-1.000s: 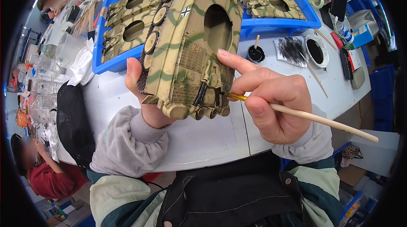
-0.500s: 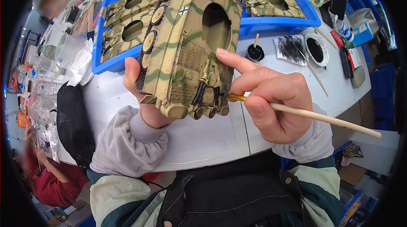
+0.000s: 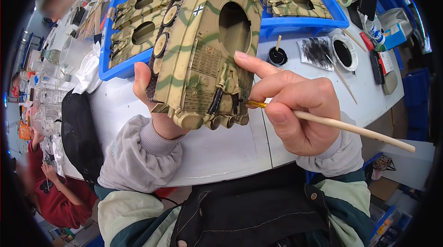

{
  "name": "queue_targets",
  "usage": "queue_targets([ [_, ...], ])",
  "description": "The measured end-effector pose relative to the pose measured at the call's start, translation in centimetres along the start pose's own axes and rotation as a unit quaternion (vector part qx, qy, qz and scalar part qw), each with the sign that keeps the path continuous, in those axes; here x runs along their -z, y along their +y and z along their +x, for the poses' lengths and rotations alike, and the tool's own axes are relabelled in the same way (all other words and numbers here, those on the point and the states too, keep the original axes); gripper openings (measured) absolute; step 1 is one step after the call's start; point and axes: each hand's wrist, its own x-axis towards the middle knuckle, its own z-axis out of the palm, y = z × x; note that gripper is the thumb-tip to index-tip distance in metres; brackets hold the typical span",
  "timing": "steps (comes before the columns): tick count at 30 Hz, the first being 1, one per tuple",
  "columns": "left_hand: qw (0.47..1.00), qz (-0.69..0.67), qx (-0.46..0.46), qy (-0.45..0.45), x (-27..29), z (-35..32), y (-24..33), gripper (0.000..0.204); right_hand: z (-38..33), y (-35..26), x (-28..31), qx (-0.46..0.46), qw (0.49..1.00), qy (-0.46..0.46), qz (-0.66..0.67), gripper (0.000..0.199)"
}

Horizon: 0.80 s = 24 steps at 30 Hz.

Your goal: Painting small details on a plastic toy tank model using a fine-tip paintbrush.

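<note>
Above the white counter [image 3: 221, 159], I had the toy tank [image 3: 206, 57] gripped in the left hand [image 3: 162, 120], thumb up one side; I couldn't see its other fingers. The right hand [image 3: 300, 113] pinched the brush [image 3: 350, 129], tip by a black pipe [image 3: 235, 104]. A wobble could have smudged the tan paint; a loose grip could have dropped the tank.
</note>
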Motion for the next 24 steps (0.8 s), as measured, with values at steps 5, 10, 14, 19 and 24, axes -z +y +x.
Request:
queue_targets([
  [5, 1.0, 0.0, -0.005, 0.009, 0.21, -0.12, 0.08, 0.081, -0.05, 0.26, -0.08, 0.013, 1.0, -0.008, 0.01, 0.016],
  [10, 1.0, -0.002, -0.007, 0.011, 0.33, -0.19, 0.12, 0.081, 0.0, 0.08, 0.03, 0.01, 1.0, -0.015, 0.012, 0.015],
  [14, 1.0, -0.003, 0.004, 0.002, 0.18, -0.11, 0.07, 0.081, -0.04, -0.15, -0.14, -0.011, 1.0, 0.01, 0.021, 0.015],
  [19, 0.998, 0.065, -0.022, 0.011, -0.33, -0.1, -0.15, 0.069, 0.1, -0.22, 0.11, -0.012, 1.0, -0.019, -0.006, 0.019],
  [24, 0.997, 0.079, -0.024, 0.008, -0.48, -0.09, -0.15, 0.066, 0.03, -0.26, 0.32, -0.004, 0.999, -0.05, -0.016, 0.019],
])
